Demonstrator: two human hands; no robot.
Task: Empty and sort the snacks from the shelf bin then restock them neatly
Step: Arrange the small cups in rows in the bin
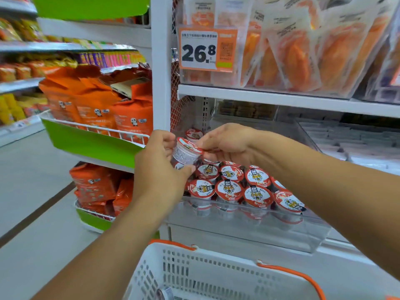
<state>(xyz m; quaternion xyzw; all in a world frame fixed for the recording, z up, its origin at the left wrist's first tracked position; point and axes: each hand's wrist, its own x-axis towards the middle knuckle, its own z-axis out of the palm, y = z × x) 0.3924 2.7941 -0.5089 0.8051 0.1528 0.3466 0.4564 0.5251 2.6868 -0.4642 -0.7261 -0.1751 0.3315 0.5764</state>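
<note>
The scene was brightly and evenly lit, with no hard shadows; the light source itself was out of view. Soft glare lay on the clear pouches [303, 50] of the upper shelf and on the clear shelf bin [249, 226]. Wide-angle distortion bent the white upright [161, 61] and the shelf edges towards the frame borders. Far-left shelves [19, 61] were smeared and soft. The price tag [207, 49] read sharply; its small print did not.

The bin [249, 230] was clear, glossy plastic. The cups [229, 187] were translucent plastic with glossy printed foil lids. The basket [216, 271] was matt white perforated plastic. The shelf [281, 98] was smooth white-painted metal.
</note>
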